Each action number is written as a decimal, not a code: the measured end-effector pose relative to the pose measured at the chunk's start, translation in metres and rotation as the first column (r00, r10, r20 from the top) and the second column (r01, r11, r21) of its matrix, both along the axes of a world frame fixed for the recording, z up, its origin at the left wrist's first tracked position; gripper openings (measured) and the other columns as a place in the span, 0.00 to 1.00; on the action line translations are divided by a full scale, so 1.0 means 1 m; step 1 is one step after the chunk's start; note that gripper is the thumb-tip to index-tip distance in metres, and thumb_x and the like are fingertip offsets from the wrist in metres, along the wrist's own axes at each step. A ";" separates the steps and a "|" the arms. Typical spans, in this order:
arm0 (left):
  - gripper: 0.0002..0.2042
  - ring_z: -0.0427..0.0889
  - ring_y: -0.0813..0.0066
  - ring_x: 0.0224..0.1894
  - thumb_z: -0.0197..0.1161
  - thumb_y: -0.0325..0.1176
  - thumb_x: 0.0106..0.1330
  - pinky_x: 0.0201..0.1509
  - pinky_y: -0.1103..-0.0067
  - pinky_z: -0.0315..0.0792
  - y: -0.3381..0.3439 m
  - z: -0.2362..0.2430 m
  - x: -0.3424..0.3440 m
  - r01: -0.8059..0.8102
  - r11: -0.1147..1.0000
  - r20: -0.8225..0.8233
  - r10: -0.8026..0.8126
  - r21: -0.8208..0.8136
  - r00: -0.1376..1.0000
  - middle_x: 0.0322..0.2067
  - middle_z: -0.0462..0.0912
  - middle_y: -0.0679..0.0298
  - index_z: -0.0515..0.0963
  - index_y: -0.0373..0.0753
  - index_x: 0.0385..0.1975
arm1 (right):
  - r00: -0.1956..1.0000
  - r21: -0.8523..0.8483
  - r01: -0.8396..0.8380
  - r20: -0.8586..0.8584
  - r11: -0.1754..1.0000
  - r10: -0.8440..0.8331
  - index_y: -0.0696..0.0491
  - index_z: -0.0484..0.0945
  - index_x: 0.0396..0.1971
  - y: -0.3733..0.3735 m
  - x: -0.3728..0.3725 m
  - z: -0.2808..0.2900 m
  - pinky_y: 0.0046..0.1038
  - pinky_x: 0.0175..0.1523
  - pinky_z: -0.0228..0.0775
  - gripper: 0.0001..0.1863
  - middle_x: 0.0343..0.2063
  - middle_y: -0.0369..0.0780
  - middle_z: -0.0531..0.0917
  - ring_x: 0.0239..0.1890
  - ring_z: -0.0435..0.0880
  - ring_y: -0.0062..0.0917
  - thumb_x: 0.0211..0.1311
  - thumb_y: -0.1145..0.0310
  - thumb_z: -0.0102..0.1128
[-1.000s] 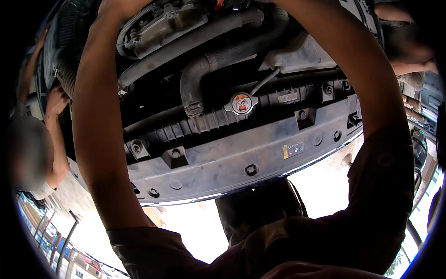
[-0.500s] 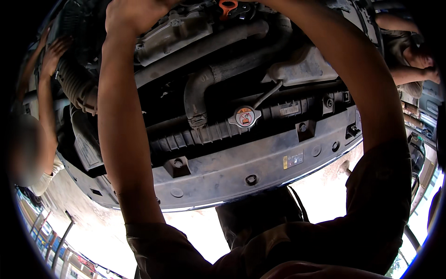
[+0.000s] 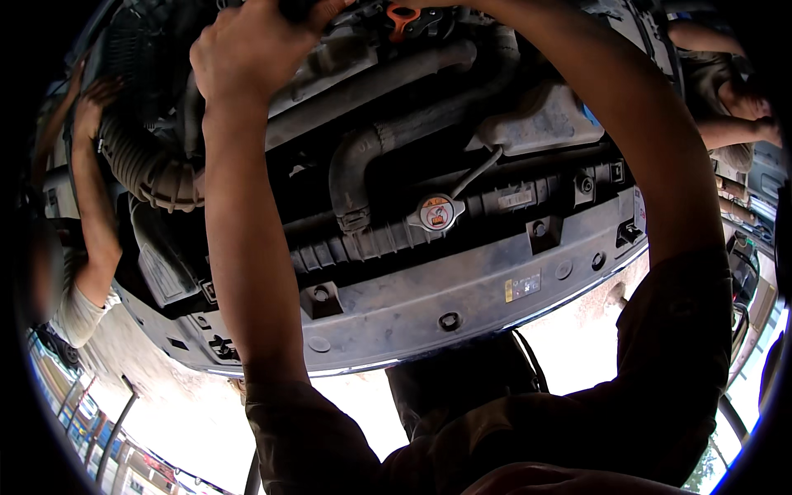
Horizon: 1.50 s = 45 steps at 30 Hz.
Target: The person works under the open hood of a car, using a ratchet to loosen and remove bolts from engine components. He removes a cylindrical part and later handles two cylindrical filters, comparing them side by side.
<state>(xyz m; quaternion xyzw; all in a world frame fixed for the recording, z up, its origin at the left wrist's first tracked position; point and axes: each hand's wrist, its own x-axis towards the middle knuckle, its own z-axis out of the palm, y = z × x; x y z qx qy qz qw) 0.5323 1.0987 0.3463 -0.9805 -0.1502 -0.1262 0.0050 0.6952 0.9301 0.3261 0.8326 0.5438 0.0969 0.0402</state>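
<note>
I am leaning over an open car engine bay. My left hand [image 3: 252, 54] is up at the top of the view, its fingers curled tight around a dark engine part [image 3: 301, 8] that the frame edge mostly cuts off. My right forearm [image 3: 627, 124] arcs up from the lower right and leaves the picture at the top, so that hand is hidden. Between my arms lie an orange-handled dipstick [image 3: 402, 15], a black rubber hose [image 3: 355, 165] and a round radiator cap [image 3: 436, 213].
A grey front support panel [image 3: 462, 289] runs across below the radiator. A ribbed air duct [image 3: 148, 169] sits at the left, with another person's hand [image 3: 95, 99] on it. A pale reservoir [image 3: 536, 124] lies right of centre. A second person [image 3: 730, 91] works at the far right.
My left hand has come fully into view and closed on the dark part. The engine bay has slid lower in the picture. The other person's arm at the left has reached up along the duct.
</note>
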 end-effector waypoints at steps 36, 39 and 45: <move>0.43 0.91 0.50 0.36 0.53 0.84 0.55 0.38 0.61 0.83 -0.060 -0.019 -0.029 -0.297 0.954 0.031 0.298 -0.024 0.954 0.27 0.89 0.49 0.90 0.43 0.34 | 0.847 0.103 -0.531 0.039 0.841 0.530 0.47 0.78 0.25 -0.006 0.042 -0.009 0.44 0.32 0.78 0.14 0.22 0.41 0.83 0.27 0.85 0.43 0.49 0.54 0.71; 0.43 0.91 0.49 0.34 0.53 0.83 0.57 0.37 0.61 0.83 -0.067 -0.020 -0.032 -0.301 0.953 0.044 0.303 -0.043 0.952 0.26 0.88 0.49 0.89 0.41 0.31 | 0.804 0.112 -0.593 0.030 0.798 0.593 0.47 0.78 0.26 -0.006 0.048 -0.012 0.44 0.32 0.78 0.15 0.22 0.41 0.82 0.28 0.85 0.43 0.49 0.54 0.71; 0.36 0.90 0.50 0.31 0.57 0.73 0.62 0.34 0.62 0.83 -0.085 -0.007 -0.035 -0.352 0.933 -0.053 0.348 -0.076 0.936 0.23 0.87 0.51 0.86 0.38 0.27 | 0.741 0.117 -0.667 -0.002 0.736 0.672 0.47 0.76 0.27 -0.006 0.056 -0.013 0.43 0.35 0.78 0.16 0.25 0.40 0.81 0.31 0.85 0.42 0.49 0.55 0.72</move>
